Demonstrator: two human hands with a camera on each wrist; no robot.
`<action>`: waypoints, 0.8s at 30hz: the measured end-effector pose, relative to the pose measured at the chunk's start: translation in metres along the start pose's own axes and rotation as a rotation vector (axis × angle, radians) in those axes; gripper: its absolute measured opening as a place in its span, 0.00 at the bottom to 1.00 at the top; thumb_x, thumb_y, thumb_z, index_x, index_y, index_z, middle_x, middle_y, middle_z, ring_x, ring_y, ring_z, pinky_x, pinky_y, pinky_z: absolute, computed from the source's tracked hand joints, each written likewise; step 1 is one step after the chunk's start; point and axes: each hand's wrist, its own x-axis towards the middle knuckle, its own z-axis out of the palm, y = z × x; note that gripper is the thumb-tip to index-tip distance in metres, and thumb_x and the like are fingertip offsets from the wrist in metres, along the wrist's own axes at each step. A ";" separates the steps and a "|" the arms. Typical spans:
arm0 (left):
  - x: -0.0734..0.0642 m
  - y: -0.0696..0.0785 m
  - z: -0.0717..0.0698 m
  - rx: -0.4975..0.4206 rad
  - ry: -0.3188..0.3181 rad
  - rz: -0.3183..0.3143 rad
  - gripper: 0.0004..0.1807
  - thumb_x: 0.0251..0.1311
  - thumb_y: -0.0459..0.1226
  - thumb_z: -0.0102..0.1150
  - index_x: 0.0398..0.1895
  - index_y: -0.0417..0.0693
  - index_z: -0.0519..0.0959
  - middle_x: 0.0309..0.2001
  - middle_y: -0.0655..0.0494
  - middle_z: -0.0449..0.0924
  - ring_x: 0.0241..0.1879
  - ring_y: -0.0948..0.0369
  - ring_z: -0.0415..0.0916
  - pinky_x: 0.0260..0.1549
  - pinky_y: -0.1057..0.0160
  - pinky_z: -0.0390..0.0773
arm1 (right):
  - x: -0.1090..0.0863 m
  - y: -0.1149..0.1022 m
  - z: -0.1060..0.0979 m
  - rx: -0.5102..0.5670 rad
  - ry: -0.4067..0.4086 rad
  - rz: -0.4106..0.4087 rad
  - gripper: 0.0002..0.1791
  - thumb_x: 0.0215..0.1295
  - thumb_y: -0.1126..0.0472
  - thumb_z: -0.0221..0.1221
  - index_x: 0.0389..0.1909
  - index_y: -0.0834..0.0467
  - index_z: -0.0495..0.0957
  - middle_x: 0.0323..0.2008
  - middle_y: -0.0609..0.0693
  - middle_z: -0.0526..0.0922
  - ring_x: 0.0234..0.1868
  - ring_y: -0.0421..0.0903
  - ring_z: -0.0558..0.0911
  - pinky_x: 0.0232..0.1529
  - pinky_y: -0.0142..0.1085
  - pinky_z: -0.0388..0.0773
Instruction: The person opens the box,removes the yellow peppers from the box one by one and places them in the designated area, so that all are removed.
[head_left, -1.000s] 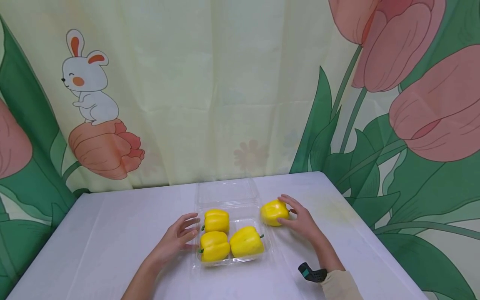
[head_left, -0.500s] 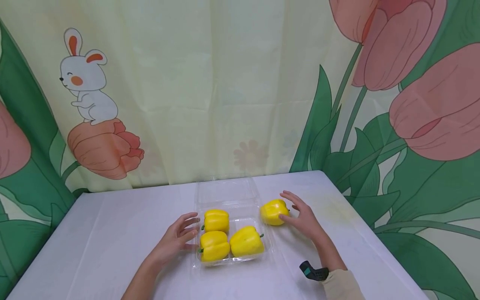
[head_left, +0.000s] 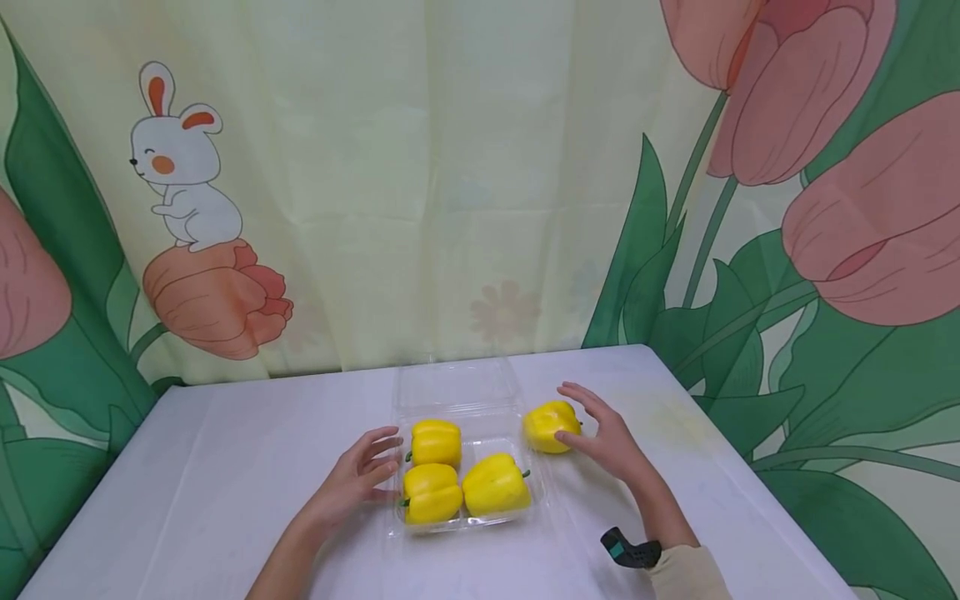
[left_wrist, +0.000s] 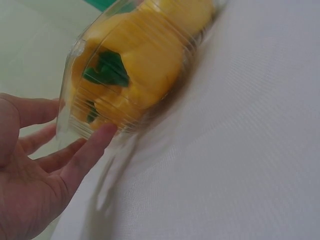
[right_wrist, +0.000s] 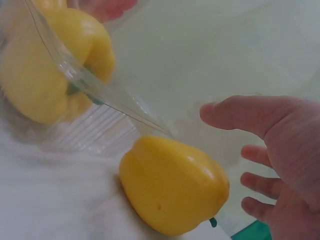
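Observation:
A clear plastic box [head_left: 501, 523] with a raised rim holds three yellow bell peppers: one back left [head_left: 436, 442], one front left [head_left: 432, 493] and one front right [head_left: 497, 485]. My left hand [head_left: 356, 479] is at the box's left side, its fingers extended and fingertips at the wall in the left wrist view. Outside the box, just right of it, another yellow bell pepper [right_wrist: 172, 185] lies on its side on the table. My right hand [head_left: 609, 439] hovers beside that pepper with fingers spread; a gap separates them in the right wrist view.
The box's clear lid [head_left: 456, 385] lies folded back behind it. A white cloth covers the table [head_left: 262, 450]. Behind the table hangs a curtain [head_left: 360, 183] printed with tulips and a rabbit. A black band [head_left: 630, 551] is on the right wrist.
My right hand has drawn slightly away from the loose bell pepper, its fingers opening off it. The left hand, box and peppers keep their places; the head view shifts a little.

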 end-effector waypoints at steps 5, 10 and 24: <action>0.000 -0.002 -0.001 0.001 -0.011 -0.002 0.35 0.64 0.42 0.60 0.71 0.52 0.58 0.72 0.41 0.60 0.69 0.42 0.62 0.45 0.51 0.84 | -0.002 -0.004 0.002 0.023 -0.002 -0.026 0.35 0.58 0.58 0.68 0.67 0.52 0.68 0.70 0.55 0.66 0.72 0.58 0.63 0.66 0.57 0.66; 0.001 -0.002 -0.001 0.005 -0.010 0.004 0.34 0.64 0.42 0.60 0.71 0.53 0.58 0.72 0.42 0.60 0.69 0.43 0.63 0.45 0.52 0.84 | -0.002 -0.009 0.002 0.063 -0.011 -0.059 0.35 0.57 0.61 0.68 0.67 0.54 0.68 0.68 0.56 0.69 0.69 0.58 0.67 0.64 0.56 0.68; 0.002 -0.003 -0.001 0.005 -0.004 0.012 0.34 0.63 0.42 0.60 0.71 0.53 0.59 0.72 0.41 0.60 0.69 0.42 0.62 0.44 0.51 0.84 | -0.007 -0.025 0.012 0.138 -0.101 -0.075 0.34 0.56 0.61 0.68 0.65 0.51 0.70 0.68 0.51 0.70 0.70 0.55 0.67 0.66 0.52 0.68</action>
